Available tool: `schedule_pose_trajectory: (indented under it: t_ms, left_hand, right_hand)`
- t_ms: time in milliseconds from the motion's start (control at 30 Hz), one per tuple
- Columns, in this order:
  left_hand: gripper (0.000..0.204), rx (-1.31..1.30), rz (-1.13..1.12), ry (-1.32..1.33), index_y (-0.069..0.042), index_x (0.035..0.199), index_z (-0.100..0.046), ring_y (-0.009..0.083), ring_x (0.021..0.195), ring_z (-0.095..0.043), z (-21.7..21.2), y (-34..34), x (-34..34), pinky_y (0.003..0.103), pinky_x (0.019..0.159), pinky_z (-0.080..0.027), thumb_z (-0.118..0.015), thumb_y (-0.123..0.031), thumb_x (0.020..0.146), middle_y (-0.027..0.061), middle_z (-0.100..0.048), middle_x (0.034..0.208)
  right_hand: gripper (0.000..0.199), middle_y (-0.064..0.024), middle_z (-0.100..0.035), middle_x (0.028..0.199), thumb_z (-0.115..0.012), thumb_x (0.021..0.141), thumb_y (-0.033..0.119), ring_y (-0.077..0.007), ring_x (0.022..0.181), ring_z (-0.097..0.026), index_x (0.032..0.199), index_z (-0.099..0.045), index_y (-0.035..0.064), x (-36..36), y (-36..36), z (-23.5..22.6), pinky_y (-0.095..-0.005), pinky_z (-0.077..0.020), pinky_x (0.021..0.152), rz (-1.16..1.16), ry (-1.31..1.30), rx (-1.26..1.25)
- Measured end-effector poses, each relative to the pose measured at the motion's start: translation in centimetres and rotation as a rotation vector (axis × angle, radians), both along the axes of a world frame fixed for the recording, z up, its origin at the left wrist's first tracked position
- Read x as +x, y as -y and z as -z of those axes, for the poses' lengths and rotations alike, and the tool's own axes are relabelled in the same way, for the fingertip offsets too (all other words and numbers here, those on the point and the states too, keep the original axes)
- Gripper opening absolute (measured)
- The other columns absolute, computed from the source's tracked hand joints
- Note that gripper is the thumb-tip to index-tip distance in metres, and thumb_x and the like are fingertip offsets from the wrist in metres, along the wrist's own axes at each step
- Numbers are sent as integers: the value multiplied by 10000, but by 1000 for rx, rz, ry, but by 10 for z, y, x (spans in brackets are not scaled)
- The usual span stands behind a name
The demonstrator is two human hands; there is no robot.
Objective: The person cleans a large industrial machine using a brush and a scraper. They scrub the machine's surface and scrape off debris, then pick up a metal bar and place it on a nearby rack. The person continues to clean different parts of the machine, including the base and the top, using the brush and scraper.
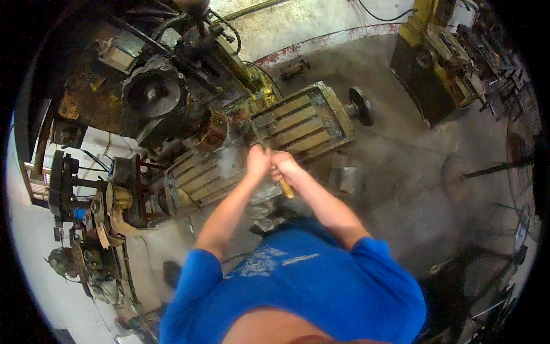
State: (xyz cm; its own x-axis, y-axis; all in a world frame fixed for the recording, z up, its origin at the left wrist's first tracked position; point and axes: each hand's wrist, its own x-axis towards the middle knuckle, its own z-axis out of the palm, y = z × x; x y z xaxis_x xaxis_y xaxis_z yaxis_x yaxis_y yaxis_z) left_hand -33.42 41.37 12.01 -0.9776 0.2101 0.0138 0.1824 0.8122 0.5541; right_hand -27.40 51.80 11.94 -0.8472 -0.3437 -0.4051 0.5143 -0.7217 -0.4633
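While we face slotted table [303,123], right hand [285,165] wraps fingers round tool [287,190], which juts toward our shirt [321,269]. Left hand [259,161] meets right; its finger grip we cannot tell. Step seems steadying tool by table; next move likely calls for two-handed control.

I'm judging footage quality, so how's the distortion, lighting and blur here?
Head view: corners black; the far wall is bright, its base bowed into an arc; the floor is dim and smeary; a pale patch beside the left hand is too blurred to identify.
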Motion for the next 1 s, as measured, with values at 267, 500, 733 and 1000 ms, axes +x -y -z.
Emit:
schedule_pose_trajectory:
  t_ms: [267,500,733,1000]
  left_hand:
    - [278,-8,202,18,73,702,-551,407,661,-554,6,-53,1,454,587,-430,-503,-195,760,271,-542,677]
    - [311,94,11,19,85,670,-502,321,488,-526,-6,-5,13,406,478,-388,-490,-205,783,220,-499,543]
    - [302,-39,204,15,80,738,-523,400,695,-540,8,-53,-14,438,604,-428,-492,-217,785,282,-527,722]
    - [272,189,100,-6,83,751,-517,287,535,-549,14,-11,0,403,520,-407,-482,-185,784,214,-535,596]
  right_hand:
    - [92,26,-346,547,-411,741,48,-58,412,-262,663,-405,96,10,-32,8,-220,-216,346,272,48,17]
    - [102,22,-340,535,-436,723,60,-66,405,-274,646,-400,116,12,-2,-4,-216,-214,354,39,14,15]
    - [139,32,-342,527,-437,745,71,-65,399,-287,623,-389,115,6,-34,-11,-219,-214,347,261,46,230]
    - [100,11,-353,543,-428,723,55,-68,407,-281,657,-383,114,9,-13,0,-218,-208,350,45,-7,-31]
